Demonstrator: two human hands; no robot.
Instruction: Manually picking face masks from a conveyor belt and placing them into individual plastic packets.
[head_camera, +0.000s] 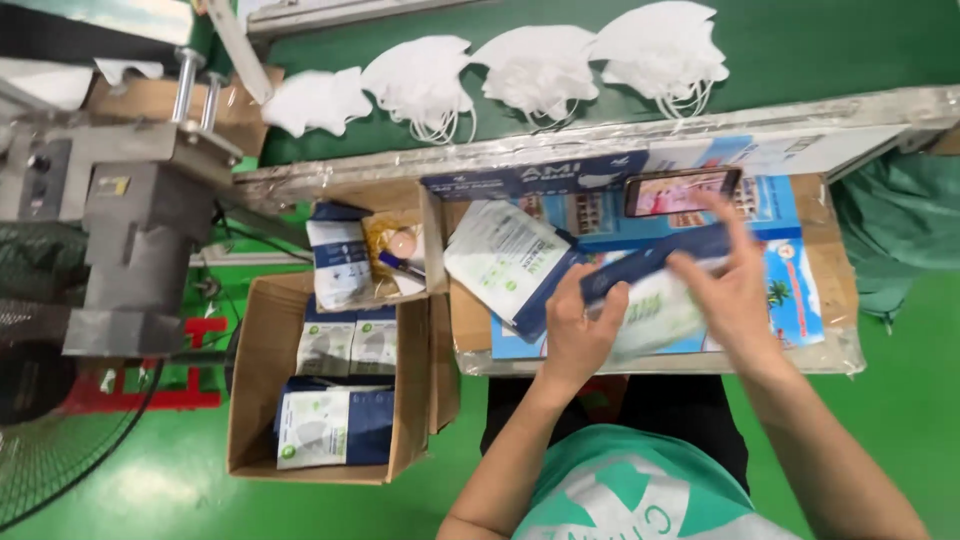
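Note:
My left hand (578, 325) grips the lower left end of a blue-and-white mask pouch (655, 290) over the small work table (830, 330). My right hand (728, 285) lies on the pouch's right side with fingers spread, blurred by motion. A stack of similar flat pouches (505, 262) rests on the table just left of my hands. Several white folded masks (540, 65) lie in a row on the green conveyor belt (820, 50) beyond the table.
A phone (682, 190) leans at the table's back edge. An open cardboard box (262, 390) with packed pouches sits on the green floor at left, a smaller box (432, 235) with oddments above it. A grey machine (130, 240) and a fan (40, 430) stand far left.

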